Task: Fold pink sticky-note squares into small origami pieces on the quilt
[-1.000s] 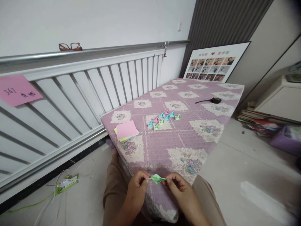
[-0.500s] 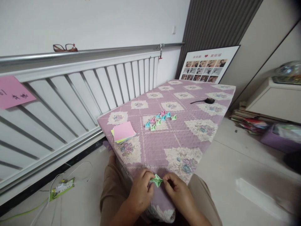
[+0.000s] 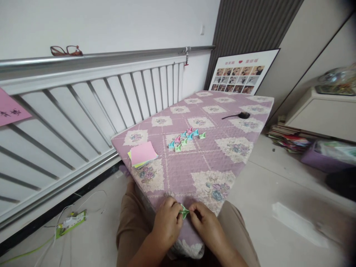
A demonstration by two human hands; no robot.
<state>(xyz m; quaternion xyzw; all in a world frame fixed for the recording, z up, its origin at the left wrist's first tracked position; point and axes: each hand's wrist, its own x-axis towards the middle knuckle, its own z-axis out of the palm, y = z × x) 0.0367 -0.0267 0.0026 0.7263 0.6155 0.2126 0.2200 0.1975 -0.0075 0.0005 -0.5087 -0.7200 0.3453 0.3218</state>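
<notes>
Between my hands, over the table's near corner, is a small green folded paper piece [image 3: 184,211] with pointed ends. My left hand [image 3: 169,220] pinches its left side, and the fingers hide part of it. The thumb and fingertips of my right hand [image 3: 205,221] close on its right tip. Farther up the table stands a cluster of several small folded paper pieces [image 3: 184,141] in pink, blue and green. To the left lies a stack of coloured paper sheets [image 3: 144,153], pink on top, with yellow edges showing beneath.
A purple patterned cloth covers the table [image 3: 180,174]. A black round object with a strap [image 3: 244,115] lies near its far right side. A white radiator [image 3: 111,107] runs along the left; glasses [image 3: 66,50] rest on the pipe above. A power strip [image 3: 71,223] lies on the floor.
My hands have come slightly closer together, and less of the green folded paper shows between them. The whole view has shifted a little, so everything appears slightly farther left and up.
</notes>
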